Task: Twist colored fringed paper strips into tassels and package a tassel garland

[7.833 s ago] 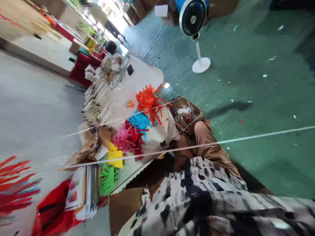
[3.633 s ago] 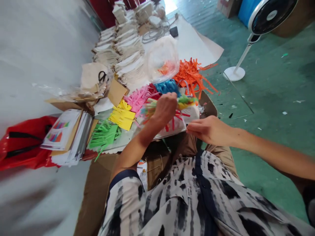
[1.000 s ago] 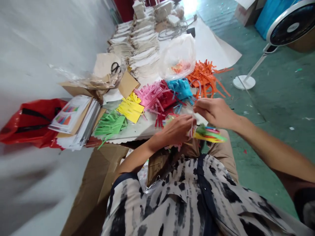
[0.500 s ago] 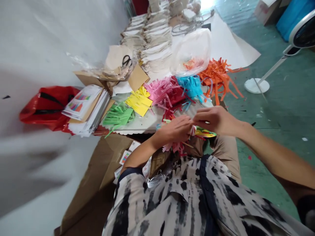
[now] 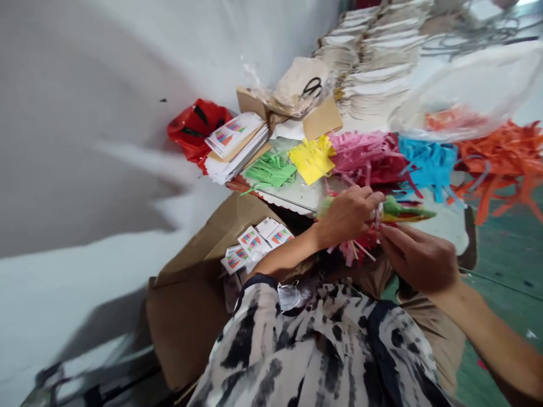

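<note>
— Far left, for the record?
— Log a plain, pale wall, shadowed low down. Below the tabletop, find an open cardboard carton with printed cards inside.
— And along the surface?
— Note a scalloped white front edge. At the left end, find a red bag, then a tilted stack of printed sheets. Next, log green fringe, then yellow fringe, with black scissors farther back amid brown paper and clear wrap.
— Left hand?
— Found with fingers closed around a bundle of coloured strips, at the tabletop's near edge. Behind, note pink fringe and rows of white stacks reaching deep into the room.
— Right hand?
— Found just beside the bundle, fingers bent, tips near a white tie. Cannot tell whether closed on it.
— Right end?
— Log blue fringe, a translucent plastic bag with orange showing through, green floor below, and loose orange fringe outermost.
</note>
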Action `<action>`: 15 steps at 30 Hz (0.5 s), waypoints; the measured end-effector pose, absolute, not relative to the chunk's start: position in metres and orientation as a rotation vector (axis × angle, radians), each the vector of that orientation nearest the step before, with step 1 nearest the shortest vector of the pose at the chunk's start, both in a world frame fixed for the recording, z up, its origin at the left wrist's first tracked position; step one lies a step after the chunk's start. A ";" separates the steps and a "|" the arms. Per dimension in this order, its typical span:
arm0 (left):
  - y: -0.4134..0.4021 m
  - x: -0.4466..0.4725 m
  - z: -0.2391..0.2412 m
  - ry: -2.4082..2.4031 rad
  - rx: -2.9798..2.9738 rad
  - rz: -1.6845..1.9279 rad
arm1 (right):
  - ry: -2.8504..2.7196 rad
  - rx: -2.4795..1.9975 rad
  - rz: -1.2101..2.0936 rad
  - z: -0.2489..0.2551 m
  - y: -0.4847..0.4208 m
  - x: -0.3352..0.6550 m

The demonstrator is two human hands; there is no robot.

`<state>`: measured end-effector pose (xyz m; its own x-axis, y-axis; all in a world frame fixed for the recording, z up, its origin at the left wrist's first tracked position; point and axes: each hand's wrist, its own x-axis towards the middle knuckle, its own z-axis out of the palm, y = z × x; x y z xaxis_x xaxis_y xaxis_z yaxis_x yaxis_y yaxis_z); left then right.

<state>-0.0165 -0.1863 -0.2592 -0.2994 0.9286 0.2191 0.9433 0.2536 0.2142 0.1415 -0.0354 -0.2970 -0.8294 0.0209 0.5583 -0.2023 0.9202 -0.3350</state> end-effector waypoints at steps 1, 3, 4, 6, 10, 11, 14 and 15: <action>-0.186 -0.016 -0.261 -2.417 -1.826 -0.377 | -2.468 0.150 0.351 -0.293 -0.038 0.140; -0.185 -0.015 -0.264 -2.325 -1.886 -0.293 | -2.384 0.133 0.168 -0.288 -0.038 0.134; -0.184 -0.015 -0.264 -2.286 -1.914 -0.326 | -2.363 0.091 0.146 -0.288 -0.037 0.131; -0.183 -0.017 -0.265 -2.246 -1.902 -0.469 | -2.414 -0.014 0.147 -0.291 -0.032 0.126; -0.175 -0.026 -0.266 -2.278 -1.758 -0.668 | -2.579 -0.150 0.160 -0.296 -0.017 0.123; -0.172 -0.030 -0.267 -2.313 -1.765 -0.702 | -2.586 -0.129 0.196 -0.293 -0.011 0.124; -0.161 -0.044 -0.271 -2.454 -1.999 -1.006 | -2.612 0.006 0.342 -0.284 0.016 0.126; -0.158 -0.049 -0.273 -2.488 -2.090 -1.177 | -2.632 0.046 0.391 -0.282 0.028 0.127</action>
<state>-0.0493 -0.1578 -0.2732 -0.2375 0.9547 0.1793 0.7443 0.0602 0.6652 0.1272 0.0277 -0.2821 -0.8862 0.0357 0.4619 -0.1003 0.9586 -0.2665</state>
